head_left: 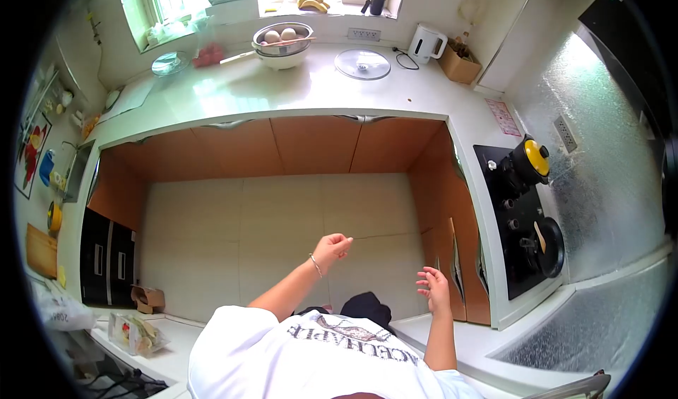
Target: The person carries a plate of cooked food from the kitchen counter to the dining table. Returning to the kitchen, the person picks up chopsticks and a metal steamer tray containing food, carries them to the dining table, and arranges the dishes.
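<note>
My left hand [333,246] hangs over the tiled floor [282,236], its fingers loosely curled with nothing in them; a thin bracelet circles the wrist. My right hand [434,286] is held out near the wooden cabinet door [452,258] under the stove, fingers spread, holding nothing. Neither hand touches anything. Below them I see my white printed shirt [311,356].
A white counter [296,88] runs along the far wall with a steel bowl of eggs [282,40], a glass lid [361,64] and a white kettle [427,43]. At right a black stove [519,215] carries a yellow-lidded pot [533,157] and a black pan [549,247].
</note>
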A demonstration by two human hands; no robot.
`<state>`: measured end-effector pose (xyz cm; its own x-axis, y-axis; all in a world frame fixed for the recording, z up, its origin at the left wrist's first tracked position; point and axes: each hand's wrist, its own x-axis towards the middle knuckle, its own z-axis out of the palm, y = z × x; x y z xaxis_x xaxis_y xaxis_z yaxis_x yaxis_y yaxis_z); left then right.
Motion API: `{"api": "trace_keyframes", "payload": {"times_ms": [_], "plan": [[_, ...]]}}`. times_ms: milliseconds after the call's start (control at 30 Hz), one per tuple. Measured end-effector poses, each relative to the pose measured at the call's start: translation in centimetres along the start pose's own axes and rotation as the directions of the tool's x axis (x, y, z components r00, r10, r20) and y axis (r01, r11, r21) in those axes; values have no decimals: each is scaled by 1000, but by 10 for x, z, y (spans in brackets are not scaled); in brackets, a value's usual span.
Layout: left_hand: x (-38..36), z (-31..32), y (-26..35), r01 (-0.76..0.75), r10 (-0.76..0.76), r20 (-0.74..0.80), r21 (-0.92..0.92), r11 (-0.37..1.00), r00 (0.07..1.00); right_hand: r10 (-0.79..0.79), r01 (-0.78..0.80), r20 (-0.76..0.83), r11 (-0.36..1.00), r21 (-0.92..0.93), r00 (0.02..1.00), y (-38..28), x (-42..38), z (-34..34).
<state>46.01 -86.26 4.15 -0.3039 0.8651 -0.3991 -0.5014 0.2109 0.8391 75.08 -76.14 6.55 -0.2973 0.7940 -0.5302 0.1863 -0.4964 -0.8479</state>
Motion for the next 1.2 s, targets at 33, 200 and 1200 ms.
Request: {"api": "trace_keyframes", "payload": {"times_ms": [33, 200, 1200], "plan": [[11, -6, 9, 5, -5, -28, 5, 1000, 1000, 10, -10, 3, 1000, -11, 1000, -2, 18, -1], [79, -44, 34, -66, 70, -145, 30, 997, 987, 30, -18, 117, 994, -105, 993, -36, 145, 21], [362, -333, 371, -426, 489, -296, 254, 868, 821, -678, 908, 672, -16, -420, 299, -375, 456, 563]]}}
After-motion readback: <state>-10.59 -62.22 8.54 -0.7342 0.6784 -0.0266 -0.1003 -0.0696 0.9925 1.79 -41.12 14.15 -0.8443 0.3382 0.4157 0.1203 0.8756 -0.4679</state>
